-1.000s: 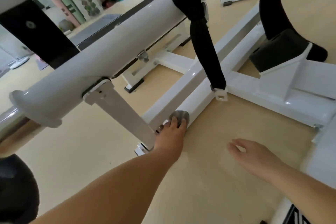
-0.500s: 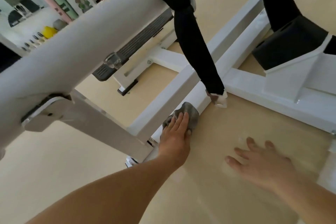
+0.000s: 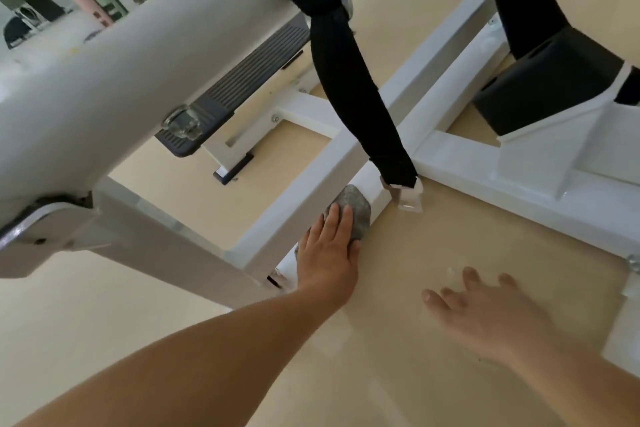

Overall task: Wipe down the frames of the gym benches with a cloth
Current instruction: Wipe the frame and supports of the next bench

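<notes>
A low white frame rail [image 3: 375, 184] of the gym bench runs diagonally across the beige floor. A small grey cloth [image 3: 358, 206] lies on the rail's near end. My left hand [image 3: 327, 253] presses flat on the cloth with its fingers straight, pointing up the rail. My right hand [image 3: 485, 315] rests on the floor to the right, with spread fingers and nothing in it.
A black strap [image 3: 356, 87] hangs down to a white clip just beyond the cloth. A thick white tube [image 3: 121, 73] crosses overhead at the left. A cross beam [image 3: 519, 180] with a black pad [image 3: 547, 80] lies to the right. A grey ribbed footplate [image 3: 242, 80] sits behind.
My left hand has slid the cloth up the rail towards the strap clip. My right hand has settled lower on the floor with its fingers spread wider. The view has moved closer.
</notes>
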Demonstrator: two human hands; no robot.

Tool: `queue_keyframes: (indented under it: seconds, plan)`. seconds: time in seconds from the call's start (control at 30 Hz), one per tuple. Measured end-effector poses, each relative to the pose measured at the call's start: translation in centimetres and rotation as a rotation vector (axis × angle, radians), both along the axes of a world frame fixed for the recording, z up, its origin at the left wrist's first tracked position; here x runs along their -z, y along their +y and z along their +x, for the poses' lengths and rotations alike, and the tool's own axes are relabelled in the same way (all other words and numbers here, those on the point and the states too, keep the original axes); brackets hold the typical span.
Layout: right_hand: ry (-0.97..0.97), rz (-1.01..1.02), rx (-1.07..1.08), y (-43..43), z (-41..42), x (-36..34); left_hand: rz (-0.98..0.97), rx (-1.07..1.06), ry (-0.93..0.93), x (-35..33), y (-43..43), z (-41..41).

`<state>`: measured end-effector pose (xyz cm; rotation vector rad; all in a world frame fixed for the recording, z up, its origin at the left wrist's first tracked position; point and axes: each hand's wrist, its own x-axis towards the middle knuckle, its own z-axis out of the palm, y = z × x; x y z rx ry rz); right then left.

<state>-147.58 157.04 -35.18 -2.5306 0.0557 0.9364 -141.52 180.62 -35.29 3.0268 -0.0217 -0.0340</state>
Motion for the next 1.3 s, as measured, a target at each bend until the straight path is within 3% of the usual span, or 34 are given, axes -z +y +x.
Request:
queue_keyframes:
  seconds: [0.17, 0.27, 0.43, 0.63, 0.83, 1.07, 1.3]
  plan:
    - [0.033, -0.108, -0.208, -0.7, 1.2, 2.0, 0.054, 0.101, 0.06, 0.1, -2.1, 5.6]
    - [0.045, -0.102, -0.172, -0.4, 1.0, -0.1, 0.036, 0.127, 0.077, -0.2, -0.2, 2.1]
    - [0.076, -0.139, -0.154, -0.1, 0.5, -1.3, 0.001, -0.004, 0.024, -0.1, 1.8, -5.1]
    - [0.026, -0.189, -0.352, -0.9, 0.6, 1.7, 0.041, 0.064, -0.012, 0.7, -1.3, -0.4]
    - [0.083, -0.142, -0.185, -0.6, 0.6, 1.4, 0.078, 0.177, 0.055, -0.1, -4.4, 8.9]
    - [0.086, -0.234, -0.275, -0.4, -0.2, -0.3, 0.095, 0.141, -0.077, 0.7, 0.6, 0.2]
    - [0.029, -0.218, -0.207, -0.6, -1.2, -1.3, 0.115, 0.165, -0.053, 1.1, -0.2, 2.6]
